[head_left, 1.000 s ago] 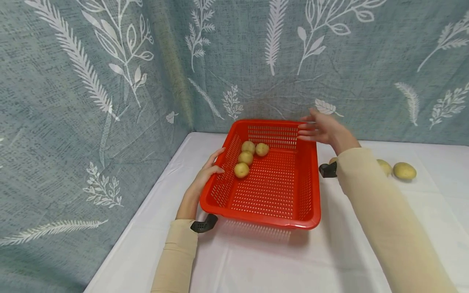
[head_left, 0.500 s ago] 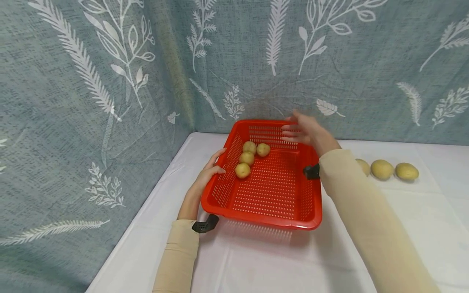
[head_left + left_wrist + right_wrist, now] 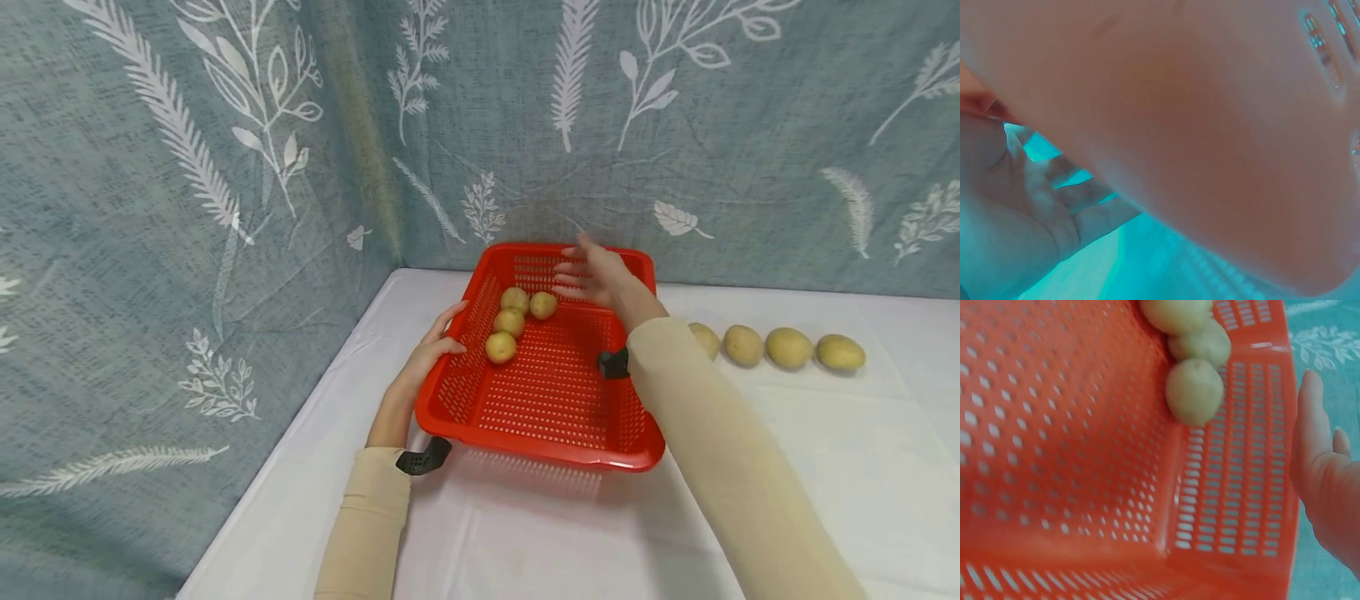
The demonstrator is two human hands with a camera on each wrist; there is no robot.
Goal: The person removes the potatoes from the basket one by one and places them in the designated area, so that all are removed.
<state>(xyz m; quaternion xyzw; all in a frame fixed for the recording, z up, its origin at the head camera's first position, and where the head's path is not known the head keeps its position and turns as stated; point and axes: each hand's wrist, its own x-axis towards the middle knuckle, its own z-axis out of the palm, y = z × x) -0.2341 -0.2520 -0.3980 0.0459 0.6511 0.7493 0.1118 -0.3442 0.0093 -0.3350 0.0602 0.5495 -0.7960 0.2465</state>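
Left hand (image 3: 420,360) grips basket (image 3: 551,400) by left rim. Right hand (image 3: 600,277), fingers wide, over basket's far side. Four potatoes (image 3: 509,322) inside, far left; four other potatoes (image 3: 788,348) right, on table (image 3: 862,483).

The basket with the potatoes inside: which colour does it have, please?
The basket is bright red, best seen in the head view.

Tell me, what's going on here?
A person's left hand holds the side of a rectangular red plastic basket on a white-covered table. Four roundish yellow potatoes sit inside, toward its far left. The right hand, fingers extended and apparently empty, is near the basket's far rim. At least four oval yellow potatoes lie outside, to the right.
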